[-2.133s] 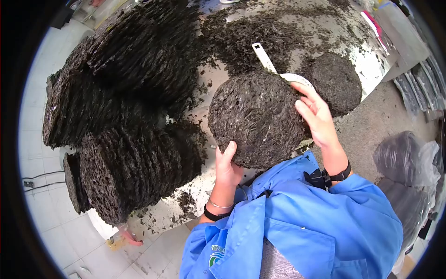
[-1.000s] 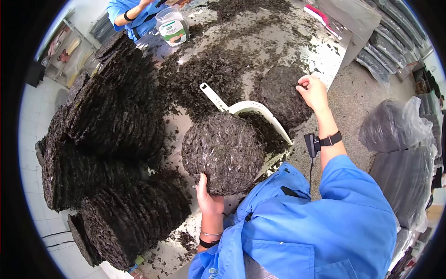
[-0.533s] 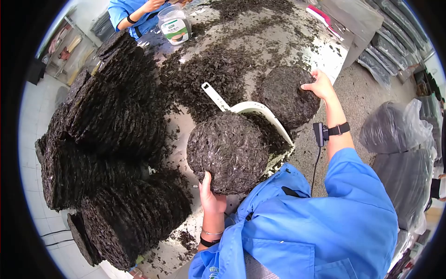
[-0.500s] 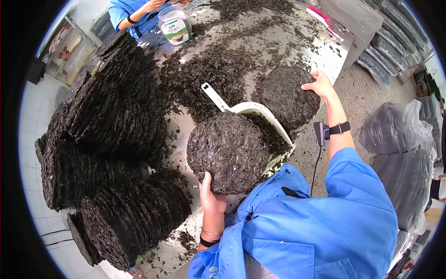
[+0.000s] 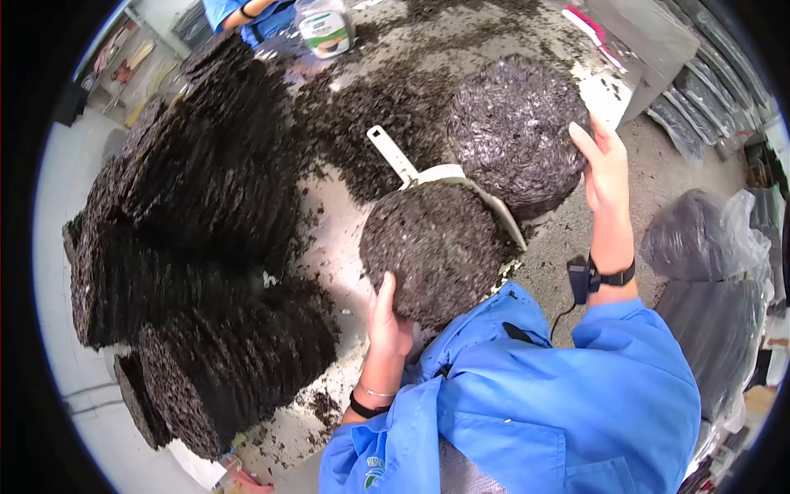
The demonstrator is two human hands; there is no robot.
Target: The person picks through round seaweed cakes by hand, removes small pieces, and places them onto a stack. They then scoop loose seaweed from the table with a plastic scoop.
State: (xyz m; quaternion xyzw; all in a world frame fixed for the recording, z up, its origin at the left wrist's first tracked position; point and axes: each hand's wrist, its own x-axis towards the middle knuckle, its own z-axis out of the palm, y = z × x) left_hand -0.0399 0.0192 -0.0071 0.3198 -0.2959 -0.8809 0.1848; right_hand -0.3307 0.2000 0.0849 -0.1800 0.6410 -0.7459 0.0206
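Plainly a two-handed hold, one dark disc to each side. Left hand (image 5: 387, 319), lower centre of the frame: gripping the near disc (image 5: 432, 247) by its lower-left edge, thumb laid over the face, fingers out of sight underneath. Right hand (image 5: 606, 169), right of centre: gripping the far disc (image 5: 518, 136) at its right edge, thumb on the face, fingers partly hidden behind the rim. Far disc sits upper right of centre, face towards the camera; cannot tell whether it is wholly clear of the tabletop (image 5: 333, 210).

White dustpan (image 5: 393, 155) lies between the two, partly covered by the near disc, its handle pointing to upper left. Loose flakes (image 5: 370, 111) spread over the upper middle.

Handling, as I judge it: the discs look coarse and likely to crumble at the edge, so a broad, light pinch should serve better than hard fingertips. Support well under the near disc, since one thumb and a hidden palm seem to take its weight. Hold the far disc level enough not to sag from its single gripped edge. Mind the dustpan's raised rim; a knock there could shed flakes. Best give the leaning stacks (image 5: 234, 370) at left a wide berth, as they look easily disturbed.
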